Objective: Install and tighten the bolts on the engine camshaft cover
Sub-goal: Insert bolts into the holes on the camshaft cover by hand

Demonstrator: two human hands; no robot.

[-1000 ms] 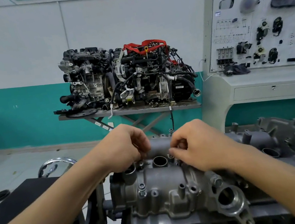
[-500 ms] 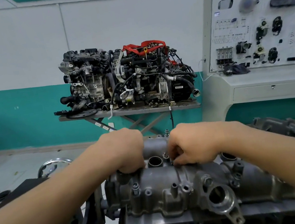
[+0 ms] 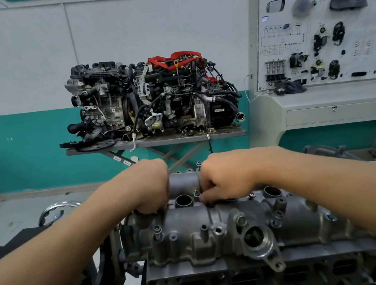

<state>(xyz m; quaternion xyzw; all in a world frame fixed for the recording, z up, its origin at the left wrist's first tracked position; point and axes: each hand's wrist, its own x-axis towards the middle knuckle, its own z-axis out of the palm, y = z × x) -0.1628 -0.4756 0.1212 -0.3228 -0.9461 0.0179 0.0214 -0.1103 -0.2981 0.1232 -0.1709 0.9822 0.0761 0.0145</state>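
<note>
Viewing the camshaft cover point(image 3: 222, 226) in the lower centre of the frame, seated on the cylinder head point(image 3: 231, 282) and running from lower left towards the right edge.

Working with both hands at the far edge of the cover, just above frame centre, held apart with a bare hump of the cover between them.

Holding the left hand point(image 3: 147, 187) knuckles-up over the left end of the cover, fingers curled downward and hidden. Not being able to tell whether anything is gripped.

Holding the right hand point(image 3: 225, 176) knuckles-up to the right of the hump, fingertips bunched and pressing down onto the cover. Not being able to tell whether anything is pinched there.

Showing one bolt point(image 3: 196, 193) standing upright just beside the right fingertips, next to an open round well point(image 3: 183, 199) lying between the hands.

Showing, further back in the frame centre, an assembled engine point(image 3: 149, 99) resting on a grey table point(image 3: 157, 143) against the white-and-teal wall.

Showing a grey training panel point(image 3: 325, 30) carrying mounted parts in the upper right, and a chrome ring point(image 3: 55, 207) at mid left.
</note>
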